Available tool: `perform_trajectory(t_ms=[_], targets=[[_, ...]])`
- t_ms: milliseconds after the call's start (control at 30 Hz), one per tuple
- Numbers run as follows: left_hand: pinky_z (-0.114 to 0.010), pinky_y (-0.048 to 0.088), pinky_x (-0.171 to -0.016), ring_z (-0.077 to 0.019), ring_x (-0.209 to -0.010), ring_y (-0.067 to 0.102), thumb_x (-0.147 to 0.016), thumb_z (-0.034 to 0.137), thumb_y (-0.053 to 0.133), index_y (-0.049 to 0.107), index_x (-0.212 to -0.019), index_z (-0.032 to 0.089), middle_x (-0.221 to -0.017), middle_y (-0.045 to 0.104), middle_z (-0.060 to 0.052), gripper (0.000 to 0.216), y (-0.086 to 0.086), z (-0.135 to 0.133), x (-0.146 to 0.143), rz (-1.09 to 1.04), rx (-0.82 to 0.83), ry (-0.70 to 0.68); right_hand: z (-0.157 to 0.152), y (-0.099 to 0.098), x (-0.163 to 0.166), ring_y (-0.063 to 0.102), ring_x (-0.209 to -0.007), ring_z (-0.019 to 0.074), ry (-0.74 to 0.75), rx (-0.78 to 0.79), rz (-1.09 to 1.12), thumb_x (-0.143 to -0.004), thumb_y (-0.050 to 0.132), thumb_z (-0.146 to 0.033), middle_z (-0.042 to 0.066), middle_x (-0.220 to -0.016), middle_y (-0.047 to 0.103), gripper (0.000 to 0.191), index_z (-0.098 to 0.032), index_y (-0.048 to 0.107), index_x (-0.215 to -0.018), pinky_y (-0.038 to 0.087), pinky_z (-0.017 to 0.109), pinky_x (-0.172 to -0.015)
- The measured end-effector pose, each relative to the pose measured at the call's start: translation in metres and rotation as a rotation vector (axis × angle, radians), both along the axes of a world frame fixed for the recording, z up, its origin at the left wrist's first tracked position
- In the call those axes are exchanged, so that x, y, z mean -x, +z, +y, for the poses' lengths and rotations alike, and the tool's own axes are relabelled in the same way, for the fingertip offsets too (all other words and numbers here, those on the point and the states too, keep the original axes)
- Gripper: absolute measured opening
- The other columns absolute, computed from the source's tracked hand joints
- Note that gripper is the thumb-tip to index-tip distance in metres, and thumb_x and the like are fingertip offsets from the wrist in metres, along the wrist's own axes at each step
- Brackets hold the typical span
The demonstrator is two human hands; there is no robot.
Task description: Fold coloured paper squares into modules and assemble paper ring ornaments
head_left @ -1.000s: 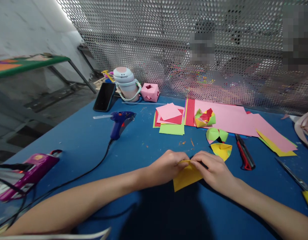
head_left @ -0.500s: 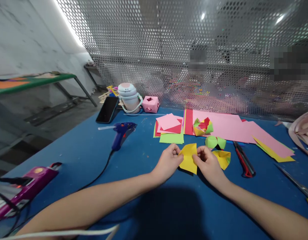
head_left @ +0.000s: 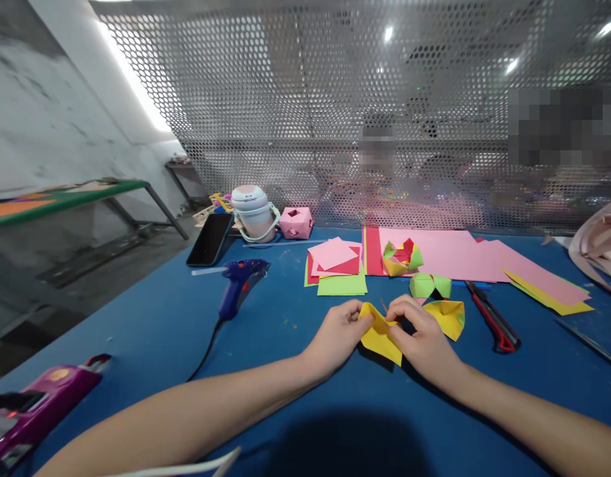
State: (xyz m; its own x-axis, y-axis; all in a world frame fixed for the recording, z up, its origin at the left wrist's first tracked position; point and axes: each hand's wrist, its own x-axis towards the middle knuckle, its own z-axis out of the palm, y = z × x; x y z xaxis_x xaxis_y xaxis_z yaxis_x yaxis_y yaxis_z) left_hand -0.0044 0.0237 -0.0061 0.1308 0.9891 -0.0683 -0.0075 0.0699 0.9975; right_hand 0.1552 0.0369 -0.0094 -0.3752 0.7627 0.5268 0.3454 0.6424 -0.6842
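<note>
A piece of yellow paper (head_left: 379, 338) is held between both hands just over the blue table, bent along creases. My left hand (head_left: 341, 331) pinches its left edge between thumb and fingers. On the other side, my right hand (head_left: 418, 334) grips the right edge, its fingertips partly hiding the fold. Just beyond my right hand lie a folded yellow paper piece (head_left: 449, 317) and a green folded piece (head_left: 430, 286). Farther back, a folded paper shape in green, red and yellow (head_left: 402, 257) rests on pink sheets (head_left: 444, 255).
Left of my hands lies a blue glue gun (head_left: 238, 285). Small paper squares (head_left: 335, 255), a pink paper box (head_left: 296, 223), a bottle (head_left: 255, 215) and a phone (head_left: 210, 240) stand or lie behind. A red cutter (head_left: 494, 318) and scissors (head_left: 588, 341) are right; a purple power strip (head_left: 47, 404) is left.
The yellow paper has gone from fairly flat and upright to bent and tilted. My right fingers have curled over its upper edge. The camera view has tipped slightly upward.
</note>
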Motion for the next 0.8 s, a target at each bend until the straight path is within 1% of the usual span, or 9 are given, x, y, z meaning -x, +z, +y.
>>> perform_trajectory(t_ms=[167, 267, 367, 433, 500, 600, 667, 733, 800], targets=[[-0.02, 0.031, -0.053, -0.0079, -0.056, 0.038, -0.074, 0.031, 0.054, 0.048, -0.068, 0.014, -0.061, 0.043, 0.005, 0.019, -0.003, 0.001, 0.002, 0.088, -0.042, -0.03, 0.0, 0.001, 0.0, 0.048, -0.075, 0.0153, -0.021, 0.022, -0.035, -0.075, 0.045, -0.006, 0.001, -0.077, 0.048, 0.015, -0.02, 0.046, -0.073, 0.039, 0.029, -0.069], [-0.02, 0.029, -0.051, -0.0082, -0.056, 0.035, -0.073, 0.03, 0.053, 0.042, -0.063, 0.016, -0.059, 0.037, 0.006, 0.02, -0.005, 0.002, 0.002, 0.172, -0.102, -0.01, 0.001, 0.002, -0.001, 0.048, -0.068, 0.0144, -0.042, 0.046, -0.035, -0.079, 0.05, -0.016, -0.001, -0.072, 0.048, 0.011, -0.02, 0.045, -0.07, 0.039, 0.027, -0.064], [-0.019, 0.028, -0.049, -0.008, -0.054, 0.033, -0.073, 0.03, 0.052, 0.038, -0.06, 0.017, -0.057, 0.033, 0.007, 0.023, -0.006, 0.002, 0.002, 0.235, -0.145, 0.011, 0.005, 0.004, -0.002, 0.048, -0.061, 0.0137, -0.133, 0.164, -0.014, -0.082, 0.053, -0.029, -0.002, -0.064, 0.05, 0.018, -0.02, 0.049, -0.067, 0.04, 0.026, -0.057], [-0.019, 0.027, -0.049, -0.0077, -0.053, 0.032, -0.073, 0.029, 0.051, 0.037, -0.059, 0.018, -0.056, 0.032, 0.007, 0.023, -0.005, 0.001, 0.002, 0.254, -0.155, 0.016, 0.008, 0.005, -0.004, 0.049, -0.059, 0.0135, -0.197, 0.227, 0.014, -0.083, 0.052, -0.034, -0.002, -0.063, 0.053, 0.022, -0.019, 0.053, -0.067, 0.04, 0.025, -0.055], [-0.02, 0.027, -0.048, -0.0078, -0.052, 0.033, -0.074, 0.029, 0.05, 0.036, -0.059, 0.018, -0.056, 0.033, 0.007, 0.023, -0.006, 0.001, 0.002, 0.264, -0.163, 0.02, 0.011, 0.004, -0.005, 0.05, -0.059, 0.0131, -0.193, 0.241, 0.03, -0.084, 0.05, -0.037, -0.001, -0.065, 0.054, 0.023, -0.019, 0.055, -0.07, 0.041, 0.025, -0.055], [-0.02, 0.028, -0.048, -0.0083, -0.053, 0.035, -0.073, 0.028, 0.05, 0.038, -0.06, 0.018, -0.056, 0.035, 0.006, 0.021, -0.008, 0.002, 0.002, 0.267, -0.194, 0.03, 0.012, 0.003, -0.006, 0.047, -0.056, 0.0119, -0.129, 0.159, -0.014, -0.084, 0.05, -0.036, -0.003, -0.062, 0.05, 0.021, -0.019, 0.052, -0.072, 0.039, 0.024, -0.052], [-0.02, 0.029, -0.048, -0.0083, -0.053, 0.036, -0.072, 0.028, 0.051, 0.04, -0.06, 0.017, -0.056, 0.037, 0.006, 0.02, -0.009, 0.003, 0.001, 0.249, -0.212, 0.035, 0.011, 0.002, -0.005, 0.045, -0.055, 0.0116, -0.122, 0.08, -0.045, -0.082, 0.053, -0.033, -0.004, -0.06, 0.047, 0.018, -0.019, 0.05, -0.071, 0.038, 0.024, -0.051], [-0.02, 0.03, -0.048, -0.0083, -0.052, 0.036, -0.071, 0.028, 0.051, 0.041, -0.06, 0.017, -0.055, 0.037, 0.006, 0.019, -0.01, 0.005, 0.0, 0.22, -0.218, 0.041, 0.01, 0.003, -0.004, 0.045, -0.056, 0.012, -0.117, 0.022, -0.051, -0.081, 0.053, -0.028, -0.003, -0.062, 0.047, 0.014, -0.02, 0.048, -0.07, 0.038, 0.025, -0.053], [-0.02, 0.03, -0.048, -0.0085, -0.052, 0.037, -0.07, 0.028, 0.052, 0.041, -0.06, 0.017, -0.055, 0.038, 0.006, 0.018, -0.011, 0.007, -0.002, 0.198, -0.221, 0.044, 0.008, 0.003, -0.004, 0.047, -0.062, 0.0132, -0.081, -0.027, -0.046, -0.08, 0.052, -0.022, -0.001, -0.067, 0.049, 0.011, -0.021, 0.046, -0.07, 0.04, 0.026, -0.058]])
